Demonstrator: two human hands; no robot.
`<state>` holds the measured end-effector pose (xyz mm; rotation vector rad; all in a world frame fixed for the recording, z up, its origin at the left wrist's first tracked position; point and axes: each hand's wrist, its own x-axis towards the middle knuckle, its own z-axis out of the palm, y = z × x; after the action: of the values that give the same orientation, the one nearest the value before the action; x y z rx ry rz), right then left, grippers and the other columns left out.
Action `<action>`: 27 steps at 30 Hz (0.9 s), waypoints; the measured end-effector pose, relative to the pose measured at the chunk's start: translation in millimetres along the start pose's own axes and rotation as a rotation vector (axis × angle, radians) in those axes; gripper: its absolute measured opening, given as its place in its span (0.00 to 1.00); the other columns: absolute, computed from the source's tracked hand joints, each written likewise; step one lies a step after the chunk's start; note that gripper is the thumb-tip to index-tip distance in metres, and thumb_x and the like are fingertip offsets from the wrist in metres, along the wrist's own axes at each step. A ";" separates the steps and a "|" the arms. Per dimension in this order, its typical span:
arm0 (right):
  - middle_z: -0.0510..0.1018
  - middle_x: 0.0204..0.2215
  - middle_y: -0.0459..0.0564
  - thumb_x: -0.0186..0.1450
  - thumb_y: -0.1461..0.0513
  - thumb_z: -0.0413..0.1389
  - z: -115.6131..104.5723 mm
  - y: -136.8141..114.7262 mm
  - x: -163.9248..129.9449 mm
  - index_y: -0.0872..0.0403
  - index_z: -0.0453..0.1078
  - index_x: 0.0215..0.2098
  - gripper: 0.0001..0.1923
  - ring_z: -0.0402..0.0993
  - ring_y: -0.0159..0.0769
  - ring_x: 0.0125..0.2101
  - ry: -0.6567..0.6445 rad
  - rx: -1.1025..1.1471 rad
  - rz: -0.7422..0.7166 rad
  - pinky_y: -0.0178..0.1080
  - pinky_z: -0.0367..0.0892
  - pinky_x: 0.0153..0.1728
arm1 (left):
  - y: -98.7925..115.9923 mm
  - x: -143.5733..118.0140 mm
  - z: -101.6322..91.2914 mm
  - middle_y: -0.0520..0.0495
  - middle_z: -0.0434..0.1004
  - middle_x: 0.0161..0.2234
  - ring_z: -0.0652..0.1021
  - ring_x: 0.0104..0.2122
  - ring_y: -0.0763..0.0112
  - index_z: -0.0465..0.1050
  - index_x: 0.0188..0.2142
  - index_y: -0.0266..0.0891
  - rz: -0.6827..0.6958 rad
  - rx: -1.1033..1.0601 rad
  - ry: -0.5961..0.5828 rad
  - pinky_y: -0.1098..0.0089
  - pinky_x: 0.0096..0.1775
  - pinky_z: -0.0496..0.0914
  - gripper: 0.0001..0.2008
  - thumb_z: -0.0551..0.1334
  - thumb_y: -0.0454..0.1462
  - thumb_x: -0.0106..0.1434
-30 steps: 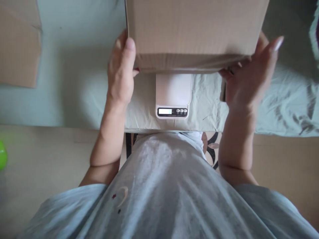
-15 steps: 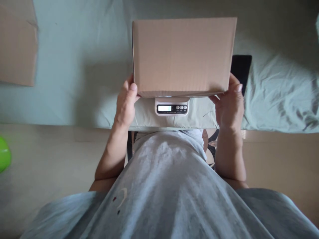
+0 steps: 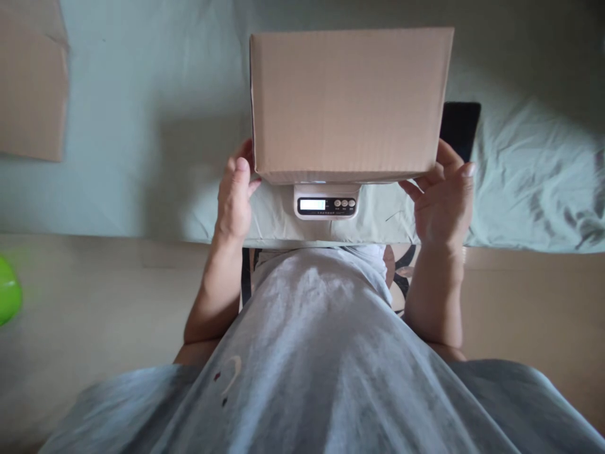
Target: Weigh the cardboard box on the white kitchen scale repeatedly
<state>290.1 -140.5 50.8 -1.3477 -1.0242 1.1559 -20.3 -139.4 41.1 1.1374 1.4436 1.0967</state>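
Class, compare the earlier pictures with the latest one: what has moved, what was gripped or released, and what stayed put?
The cardboard box came down onto the scale. The left hand and right hand, which gripped its lower corners, have loosened, fingers opening beside it. The scale, the black device and the flat cardboard stayed put.

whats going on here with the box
A person in a pale blue shirt stands at a bed covered by a light green sheet. A plain brown cardboard box sits on a small white digital scale, whose lit display shows beneath the box's near edge. The left hand is by the box's near left corner and the right hand by its near right corner, fingers loosely open rather than in a firm grip. A black flat device lies just right of the box.
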 end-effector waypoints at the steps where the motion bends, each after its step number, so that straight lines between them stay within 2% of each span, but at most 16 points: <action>1: 0.75 0.46 0.45 0.62 0.38 0.39 0.3 -0.7 0.1 0.35 0.67 0.51 0.27 0.70 0.47 0.53 0.002 0.001 0.002 0.58 0.67 0.51 | 0.1 -0.2 -0.5 0.57 0.61 0.62 0.58 0.65 0.58 0.62 0.58 0.63 -0.002 0.006 0.000 0.54 0.57 0.65 0.28 0.46 0.61 0.61; 10: 0.74 0.48 0.45 0.62 0.39 0.39 6.4 -6.2 -1.8 0.35 0.66 0.52 0.27 0.68 0.48 0.55 -0.030 -0.019 -0.014 0.57 0.66 0.52 | 6.6 -1.3 -2.7 0.57 0.60 0.62 0.59 0.64 0.58 0.61 0.57 0.63 0.016 0.025 -0.026 0.54 0.58 0.65 0.25 0.49 0.59 0.62; 14: 0.73 0.51 0.43 0.61 0.38 0.42 16.6 -16.8 -4.9 0.35 0.68 0.49 0.26 0.66 0.47 0.57 -0.053 0.007 -0.009 0.54 0.66 0.55 | 19.9 -5.2 5.9 0.55 0.65 0.59 0.64 0.61 0.57 0.65 0.55 0.59 0.058 -0.024 -0.042 0.53 0.55 0.68 0.22 0.53 0.56 0.63; 17: 0.74 0.51 0.42 0.61 0.40 0.44 22.4 -30.2 -0.9 0.36 0.69 0.47 0.24 0.67 0.45 0.56 -0.056 0.071 -0.037 0.52 0.65 0.57 | 35.5 -0.5 11.1 0.52 0.67 0.57 0.65 0.60 0.57 0.65 0.55 0.55 0.120 -0.006 -0.008 0.54 0.55 0.69 0.22 0.53 0.55 0.64; 20: 0.73 0.51 0.41 0.62 0.41 0.44 24.8 -45.0 15.4 0.37 0.70 0.46 0.22 0.67 0.43 0.56 -0.076 0.144 -0.116 0.49 0.66 0.57 | 48.7 22.8 10.8 0.54 0.65 0.58 0.63 0.61 0.56 0.62 0.57 0.55 0.185 0.025 0.013 0.56 0.55 0.70 0.30 0.55 0.60 0.59; 22: 0.72 0.52 0.40 0.62 0.42 0.46 26.0 -51.6 33.6 0.37 0.71 0.45 0.20 0.65 0.42 0.59 -0.127 0.192 -0.178 0.46 0.64 0.58 | 52.7 49.6 10.4 0.59 0.61 0.60 0.59 0.63 0.56 0.61 0.57 0.56 0.238 0.033 -0.009 0.58 0.54 0.71 0.37 0.58 0.65 0.51; 23: 0.72 0.53 0.39 0.61 0.43 0.48 27.1 -53.1 44.1 0.38 0.71 0.45 0.20 0.63 0.41 0.60 -0.158 0.217 -0.201 0.45 0.63 0.60 | 53.1 64.9 11.2 0.61 0.60 0.61 0.57 0.64 0.57 0.60 0.57 0.57 0.250 0.025 -0.009 0.58 0.55 0.71 0.35 0.57 0.64 0.53; 24: 0.72 0.53 0.39 0.60 0.43 0.50 28.6 -53.3 55.1 0.38 0.70 0.45 0.19 0.63 0.40 0.60 -0.181 0.237 -0.208 0.44 0.62 0.60 | 52.8 80.4 13.0 0.62 0.59 0.61 0.58 0.63 0.60 0.60 0.56 0.58 0.248 0.016 -0.016 0.61 0.55 0.71 0.32 0.58 0.62 0.55; 25: 0.72 0.53 0.39 0.60 0.42 0.50 30.6 -52.1 66.0 0.39 0.70 0.44 0.20 0.63 0.40 0.60 -0.182 0.253 -0.210 0.44 0.62 0.60 | 51.9 95.1 15.7 0.61 0.60 0.60 0.60 0.62 0.63 0.58 0.56 0.56 0.229 0.022 -0.015 0.62 0.56 0.70 0.26 0.58 0.55 0.61; 27: 0.70 0.54 0.40 0.60 0.42 0.50 35.5 -45.8 85.6 0.40 0.68 0.45 0.21 0.63 0.40 0.60 -0.154 0.253 -0.187 0.45 0.62 0.59 | 49.1 119.6 23.4 0.62 0.60 0.60 0.62 0.61 0.70 0.56 0.56 0.54 0.116 0.006 0.065 0.65 0.59 0.66 0.16 0.51 0.40 0.70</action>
<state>270.6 -46.0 88.1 -0.9556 -1.0499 1.2151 -3.7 -11.9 68.2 1.2124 1.4467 1.2202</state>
